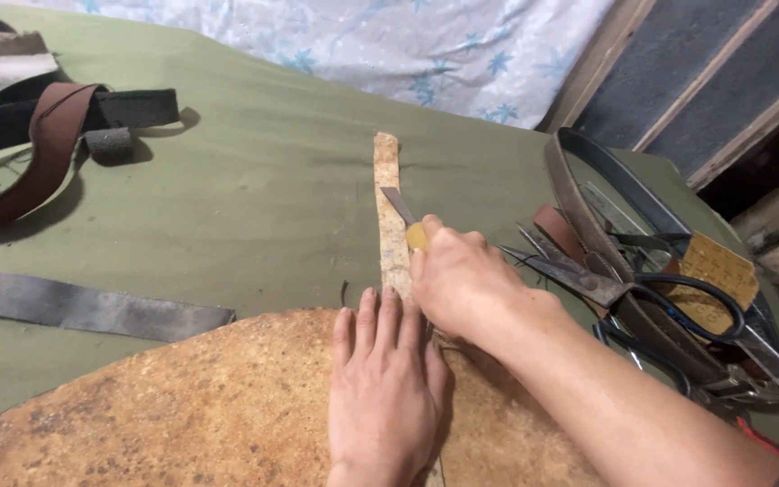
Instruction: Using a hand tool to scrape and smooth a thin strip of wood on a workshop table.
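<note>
Right hand (462, 280) grips a knife (405, 216) on the leather strip (388, 194); left hand (385, 379) presses flat.

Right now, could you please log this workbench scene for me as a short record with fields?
Surface: green cloth
Left hand: flat on the tan leather sheet
Right hand: grips a yellow-handled knife, blade on the narrow leather strip
Right side: black-handled scissors, belts
Left side: grey strap, brown strap

Counted: two hands (385, 379), one knife (405, 216), one hide (182, 406), one strip (389, 216), one pair of scissors (624, 289), one grey strap (92, 307).
</note>
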